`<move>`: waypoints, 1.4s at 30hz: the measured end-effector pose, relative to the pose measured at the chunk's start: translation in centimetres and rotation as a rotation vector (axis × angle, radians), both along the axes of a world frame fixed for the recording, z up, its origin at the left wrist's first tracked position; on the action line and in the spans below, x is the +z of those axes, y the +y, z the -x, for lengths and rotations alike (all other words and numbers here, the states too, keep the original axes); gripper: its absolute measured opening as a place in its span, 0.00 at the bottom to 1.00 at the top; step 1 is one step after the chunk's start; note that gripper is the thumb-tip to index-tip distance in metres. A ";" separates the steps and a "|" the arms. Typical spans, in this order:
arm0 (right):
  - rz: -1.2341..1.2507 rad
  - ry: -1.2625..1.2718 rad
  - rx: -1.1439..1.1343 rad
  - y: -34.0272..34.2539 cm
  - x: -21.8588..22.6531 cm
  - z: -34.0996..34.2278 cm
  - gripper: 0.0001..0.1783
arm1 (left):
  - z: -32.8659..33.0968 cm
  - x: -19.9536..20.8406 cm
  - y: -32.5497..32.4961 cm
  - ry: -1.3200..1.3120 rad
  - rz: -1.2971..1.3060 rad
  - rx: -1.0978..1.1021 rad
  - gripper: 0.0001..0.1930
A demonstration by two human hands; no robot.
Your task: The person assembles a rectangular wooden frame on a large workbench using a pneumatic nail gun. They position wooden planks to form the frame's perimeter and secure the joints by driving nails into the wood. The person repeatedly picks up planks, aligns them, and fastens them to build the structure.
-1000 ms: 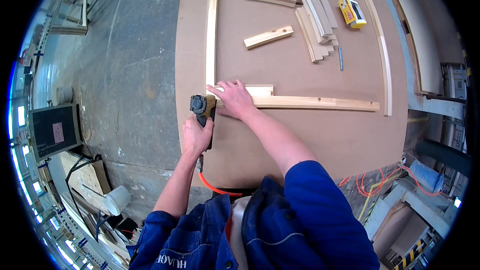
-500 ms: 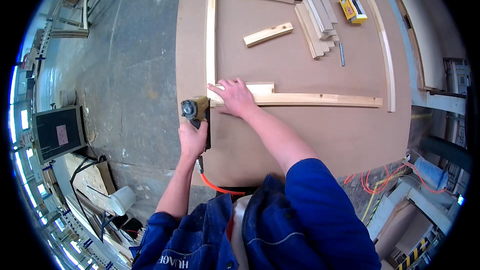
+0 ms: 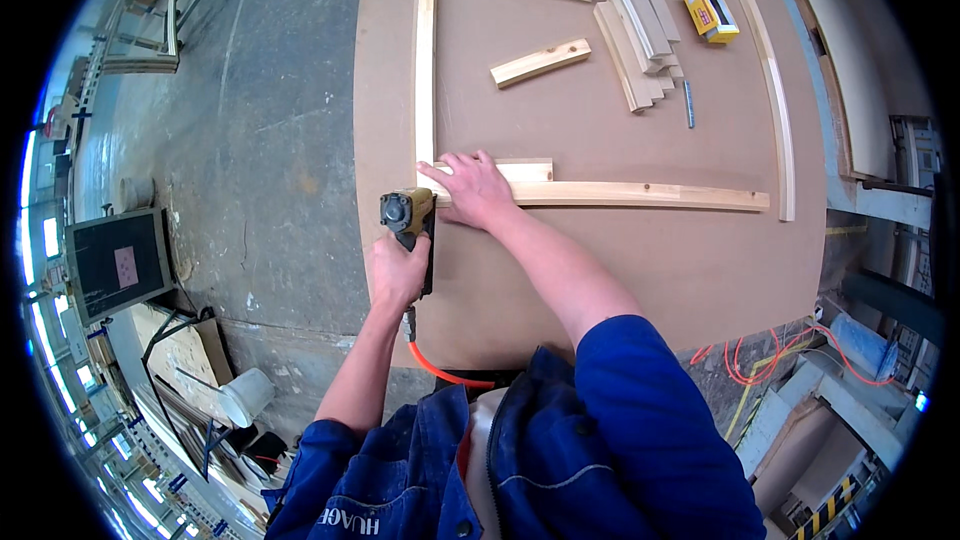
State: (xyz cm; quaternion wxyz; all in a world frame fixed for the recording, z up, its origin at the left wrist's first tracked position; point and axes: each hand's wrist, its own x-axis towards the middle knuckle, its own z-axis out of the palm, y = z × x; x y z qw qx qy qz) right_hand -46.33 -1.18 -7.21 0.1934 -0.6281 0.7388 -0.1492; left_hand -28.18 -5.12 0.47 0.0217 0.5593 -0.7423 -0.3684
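Observation:
My left hand (image 3: 398, 265) is wrapped round the grip of a nail gun (image 3: 405, 210) with an orange air hose at its lower end. The gun's head is at the corner where a long upright-running wooden strip (image 3: 425, 60) meets a crosswise wooden strip (image 3: 640, 194). Over this corner my right hand (image 3: 475, 188) grips the crosswise strip and a short wooden block (image 3: 530, 171) lying along its far side. The fingers hide part of the joint. Whether the gun's nose touches the wood cannot be made out.
On the brown board (image 3: 590, 280) lie a loose wooden block (image 3: 540, 63), a stack of moulding pieces (image 3: 640, 35), a thin rod (image 3: 689, 104) and a yellow box (image 3: 708, 12). Another long strip (image 3: 770, 90) runs along the right. The orange hose (image 3: 440, 372) passes close to my body.
The nail gun in my left hand has shifted slightly right, closer to the corner. My right hand keeps its hold on the wood. The whole view has shifted slightly.

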 end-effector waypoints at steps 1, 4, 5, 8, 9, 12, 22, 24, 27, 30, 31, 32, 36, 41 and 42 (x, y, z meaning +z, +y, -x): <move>-0.001 -0.001 0.001 0.0 0.0 0.0 0.47 | 0.1 0.0 0.0 0.012 0.000 -0.010 0.17; 0.020 -0.013 -0.004 -0.1 -0.1 0.1 0.47 | 0.4 0.1 0.2 0.001 0.012 -0.033 0.16; 0.015 -0.027 -0.006 -0.1 -0.1 0.1 0.47 | 0.5 0.2 0.3 0.006 0.030 -0.039 0.16; -0.010 -0.024 -0.012 -0.1 -0.1 0.0 0.47 | 0.8 0.6 0.5 -0.049 0.017 -0.038 0.15; -0.012 -0.013 -0.007 -0.1 -0.1 0.0 0.47 | 0.9 0.7 0.5 -0.072 -0.002 -0.036 0.16; -0.021 0.008 0.019 -0.1 0.1 0.0 0.48 | 0.6 0.8 0.3 -0.102 -0.013 0.000 0.16; 0.001 -0.016 -0.036 0.0 0.2 0.1 0.54 | 0.3 -0.4 -2.4 0.067 -0.046 0.092 0.15; -0.009 -0.033 -0.048 -0.1 0.2 0.2 0.56 | 1.2 -0.3 -1.8 0.021 0.065 0.004 0.16; -0.013 -0.047 -0.043 0.0 0.2 0.3 0.58 | 2.2 0.0 -1.6 0.018 0.049 0.005 0.16; -0.006 -0.040 -0.048 0.1 0.1 0.2 0.58 | 2.6 0.0 -1.8 0.020 0.045 -0.008 0.16; 0.006 -0.033 -0.051 0.1 0.0 0.2 0.58 | 2.6 0.0 -1.9 0.022 0.043 -0.009 0.16; 0.010 -0.024 -0.055 0.0 0.0 0.1 0.58 | 2.6 -0.2 -1.9 0.038 0.060 -0.024 0.16; -0.010 -0.048 -0.053 -0.1 0.0 0.3 0.59 | 2.6 -0.8 -1.8 0.067 0.083 -0.025 0.15; -0.027 -0.033 -0.052 0.0 0.3 0.2 0.60 | 2.5 -1.2 -2.0 0.026 0.077 -0.060 0.16; -0.030 -0.013 -0.054 0.0 0.4 0.1 0.60 | 2.5 -1.2 -2.0 0.026 0.083 -0.063 0.16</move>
